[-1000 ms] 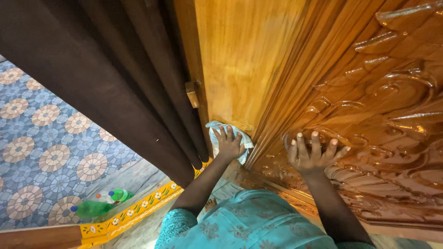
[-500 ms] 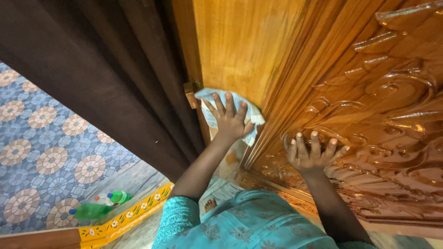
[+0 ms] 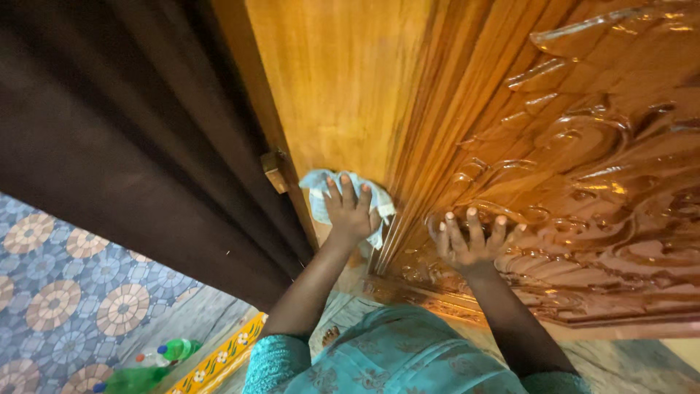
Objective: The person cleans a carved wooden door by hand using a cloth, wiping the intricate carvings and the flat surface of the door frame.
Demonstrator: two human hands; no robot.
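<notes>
A: What does the left hand (image 3: 351, 213) do at the centre of the frame?

B: It lies flat, fingers spread, pressing a crumpled pale blue-white cloth (image 3: 318, 191) against the smooth honey-coloured panel of the varnished wooden door (image 3: 335, 87). The cloth shows above and beside the fingers, low on that panel, just right of the small wooden block (image 3: 277, 171) on the door's edge.

A: And the right hand (image 3: 470, 241)?

B: Right of centre, palm down with fingers splayed, it rests on the glossy carved scroll relief (image 3: 583, 175) and grasps nothing.

A: What borders the door?

B: A dark brown curtain (image 3: 109, 146) fills the upper left. Below it lies a floor of blue tiles with round beige motifs (image 3: 65, 306). A green plastic bottle (image 3: 135, 379) lies at the lower left beside a yellow floral border strip (image 3: 219, 361). Teal patterned sleeves (image 3: 277, 365) occupy the bottom centre.
</notes>
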